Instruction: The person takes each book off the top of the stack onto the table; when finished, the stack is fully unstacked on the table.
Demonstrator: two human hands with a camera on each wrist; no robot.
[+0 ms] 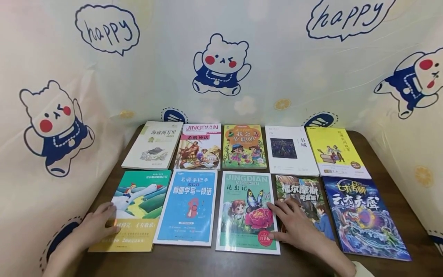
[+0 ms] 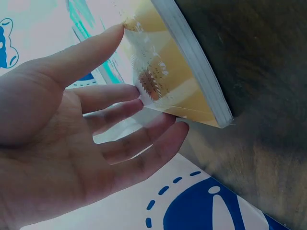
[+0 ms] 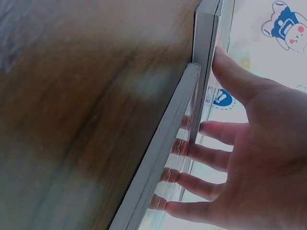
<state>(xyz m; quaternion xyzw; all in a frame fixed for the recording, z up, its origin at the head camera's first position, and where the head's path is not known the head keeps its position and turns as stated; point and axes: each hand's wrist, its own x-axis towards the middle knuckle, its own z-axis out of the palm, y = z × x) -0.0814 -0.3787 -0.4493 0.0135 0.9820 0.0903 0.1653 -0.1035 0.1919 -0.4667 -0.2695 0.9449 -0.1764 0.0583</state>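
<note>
My left hand (image 1: pixel 91 227) rests at the left edge of a green and yellow book (image 1: pixel 138 231) with a goose on its cover. In the left wrist view the thumb (image 2: pixel 91 55) reaches onto that cover, and the loosely spread fingers lie along its side. Further right, my right hand (image 1: pixel 299 225) lies over a dark detective storybook (image 1: pixel 320 211), hiding part of its cover. Its thumb and index fingertip are at the right edge of a green book (image 1: pixel 235 238) with a butterfly and a pink flower. In the right wrist view the right hand's fingers (image 3: pixel 206 155) are spread.
A blue book (image 1: pixel 188 207) lies between the hands, and a dark blue fantasy book (image 1: pixel 370 219) at the right end. The back row has a cream book (image 1: pixel 152 144), a pink-and-white one (image 1: pixel 197 146), an orange one (image 1: pixel 245 146), a white one (image 1: pixel 304 154) and a yellow one (image 1: pixel 337 152).
</note>
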